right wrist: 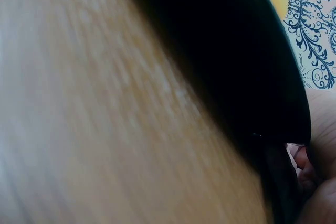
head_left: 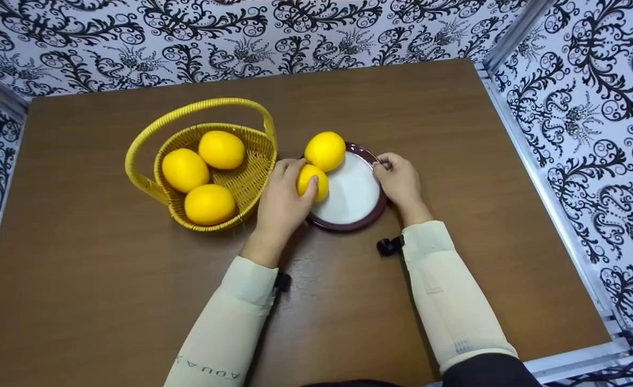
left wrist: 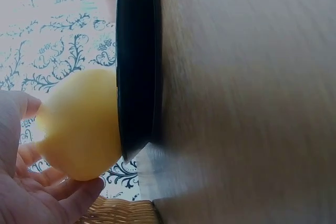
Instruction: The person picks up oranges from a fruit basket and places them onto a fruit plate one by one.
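A round white plate (head_left: 355, 188) with a dark maroon rim lies on the wooden table. My left hand (head_left: 283, 201) grips a yellow lemon (head_left: 316, 184) over the plate's left edge, its thumb and fingers on opposite sides of the fruit. In the left wrist view this lemon (left wrist: 84, 124) sits right at the rim of the plate (left wrist: 137, 66), seen from below the edge. Another lemon (head_left: 325, 151) rests just behind, at the plate's upper left. At the right side, my right hand (head_left: 401, 180) pinches the plate's rim between thumb and fingers.
Left of the plate stands a yellow wicker basket (head_left: 254, 185) with a tall arched handle (head_left: 187, 110). It contains three lemons (head_left: 209, 204). Patterned black-and-white panels (head_left: 316, 37) stand behind and beside the table (head_left: 107, 301), with a metal frame rail (head_left: 542, 193) along its right edge.
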### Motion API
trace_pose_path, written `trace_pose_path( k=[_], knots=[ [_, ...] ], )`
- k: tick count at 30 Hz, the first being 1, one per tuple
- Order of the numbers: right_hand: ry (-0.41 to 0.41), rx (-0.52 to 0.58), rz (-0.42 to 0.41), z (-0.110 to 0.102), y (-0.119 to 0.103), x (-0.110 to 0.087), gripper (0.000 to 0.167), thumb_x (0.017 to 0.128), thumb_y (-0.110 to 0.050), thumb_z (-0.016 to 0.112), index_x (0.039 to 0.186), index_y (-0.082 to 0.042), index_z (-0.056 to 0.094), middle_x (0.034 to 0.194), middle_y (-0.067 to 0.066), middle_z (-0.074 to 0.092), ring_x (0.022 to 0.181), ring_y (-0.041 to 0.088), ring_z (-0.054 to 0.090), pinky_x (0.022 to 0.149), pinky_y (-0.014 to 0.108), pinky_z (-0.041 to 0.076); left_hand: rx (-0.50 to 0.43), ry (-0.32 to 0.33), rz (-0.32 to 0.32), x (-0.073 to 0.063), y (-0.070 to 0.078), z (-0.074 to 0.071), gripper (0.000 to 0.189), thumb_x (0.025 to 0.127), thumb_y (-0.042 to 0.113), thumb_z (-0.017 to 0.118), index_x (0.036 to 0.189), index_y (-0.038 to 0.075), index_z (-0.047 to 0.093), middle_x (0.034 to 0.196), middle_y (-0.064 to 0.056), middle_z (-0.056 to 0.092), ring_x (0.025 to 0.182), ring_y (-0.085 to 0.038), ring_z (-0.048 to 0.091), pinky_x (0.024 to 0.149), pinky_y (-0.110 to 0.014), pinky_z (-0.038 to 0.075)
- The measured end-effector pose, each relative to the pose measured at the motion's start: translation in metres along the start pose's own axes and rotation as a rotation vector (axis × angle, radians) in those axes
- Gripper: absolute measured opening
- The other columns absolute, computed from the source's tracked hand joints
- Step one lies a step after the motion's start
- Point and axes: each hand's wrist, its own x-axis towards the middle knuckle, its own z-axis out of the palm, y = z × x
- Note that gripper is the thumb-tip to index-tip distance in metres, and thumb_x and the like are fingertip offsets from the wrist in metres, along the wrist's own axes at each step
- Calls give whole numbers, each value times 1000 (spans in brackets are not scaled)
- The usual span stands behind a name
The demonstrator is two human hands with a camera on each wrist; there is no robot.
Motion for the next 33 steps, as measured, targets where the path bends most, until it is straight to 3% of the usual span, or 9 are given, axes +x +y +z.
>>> trace_pose_path(
  k=[20, 33],
  knots=[
    [-10, -17, 15, -1, -2, 0, 27, 98, -34, 62, 115, -18, 75, 103, 4, 72, 93, 22, 64, 85, 37, 47, 41, 37, 62, -4, 6, -16, 47, 99, 34, 67, 138, 7, 65, 136, -14, 61, 124, -34, 61, 113, -47, 46],
    [4, -5, -12, 0, 0, 0, 27, 97, -32, 61, 113, -16, 76, 99, 4, 72, 88, 20, 62, 80, 33, 46, 103, 144, 105, -9, -2, -32, 45, 98, 30, 66, 136, 6, 66, 135, -17, 63, 124, -36, 62, 110, -50, 47]
  ],
)
